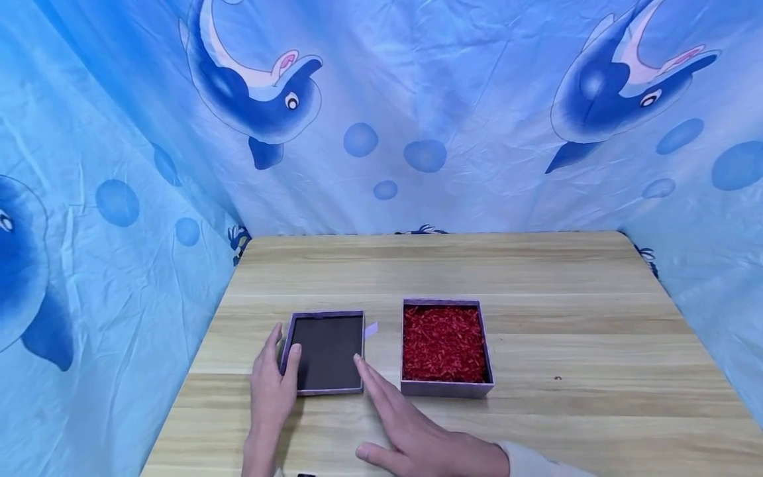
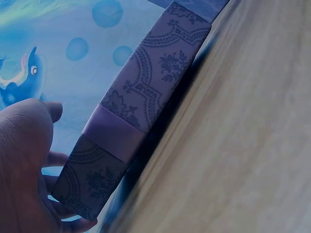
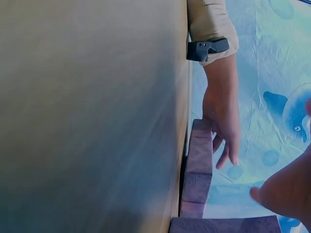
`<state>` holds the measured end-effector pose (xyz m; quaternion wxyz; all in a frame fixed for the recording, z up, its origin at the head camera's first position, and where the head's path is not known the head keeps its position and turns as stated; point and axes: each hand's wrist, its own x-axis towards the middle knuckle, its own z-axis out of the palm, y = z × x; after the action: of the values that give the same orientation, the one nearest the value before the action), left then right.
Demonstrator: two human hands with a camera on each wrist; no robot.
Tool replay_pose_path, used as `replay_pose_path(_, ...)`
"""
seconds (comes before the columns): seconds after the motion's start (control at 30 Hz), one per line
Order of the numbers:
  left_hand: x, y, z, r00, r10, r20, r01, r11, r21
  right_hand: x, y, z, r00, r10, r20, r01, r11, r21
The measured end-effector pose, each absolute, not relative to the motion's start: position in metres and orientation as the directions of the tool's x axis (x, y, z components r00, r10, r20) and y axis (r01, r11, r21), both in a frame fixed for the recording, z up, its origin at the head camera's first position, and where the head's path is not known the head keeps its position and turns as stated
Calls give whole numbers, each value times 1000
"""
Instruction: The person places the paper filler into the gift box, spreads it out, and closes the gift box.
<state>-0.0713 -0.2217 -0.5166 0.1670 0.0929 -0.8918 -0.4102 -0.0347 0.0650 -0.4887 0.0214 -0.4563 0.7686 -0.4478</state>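
Observation:
A shallow purple patterned box part (image 1: 330, 353) with a black inside lies on the table, its hollow side up. My left hand (image 1: 273, 381) is at its left side, thumb over the rim and relaxed fingers along the outside. In the left wrist view, those fingers lie by the end of the patterned side wall (image 2: 160, 68), which a plain lilac ribbon band (image 2: 114, 133) crosses. My right hand (image 1: 417, 430) has straight fingers, their tips by the right rim; contact there cannot be told. A lilac ribbon end (image 1: 371, 329) sticks out on that side.
Right of the shallow part stands a deeper purple box (image 1: 447, 389) filled with red shredded paper (image 1: 444, 344). A small red scrap (image 1: 558, 378) lies farther right on the wooden table (image 1: 596, 424). Blue dolphin-print cloth (image 1: 417, 79) hangs behind and at both sides.

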Motion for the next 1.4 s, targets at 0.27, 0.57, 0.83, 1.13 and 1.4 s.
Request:
replay_pose_path(0.27, -70, -221, -515, -943, -298, 146, -83, 638, 765, -37, 48, -494, -720, -641, 266, -532, 263, -805)
replay_pose_path(0.57, -72, -218, -513, -955, -286, 79, -128, 637, 760, -47, 24, -501, -879, -462, 116, -292, 329, -898)
replay_pose_path(0.83, -71, -218, -511, -958, -285, 33, -161, 629, 760, -57, 17, -511, -916, -402, 2, -98, 218, -971)
replay_pose_path(1.13, -68, -214, -510, -952, -304, 42, -173, 643, 746, -66, 13, -516, -899, -439, -1, -79, 164, -983)
replay_pose_path(1.4, -67, -211, -509, -940, -332, 78, -169, 651, 741, -67, 12, -516, -900, -435, -5, -69, 154, -986)
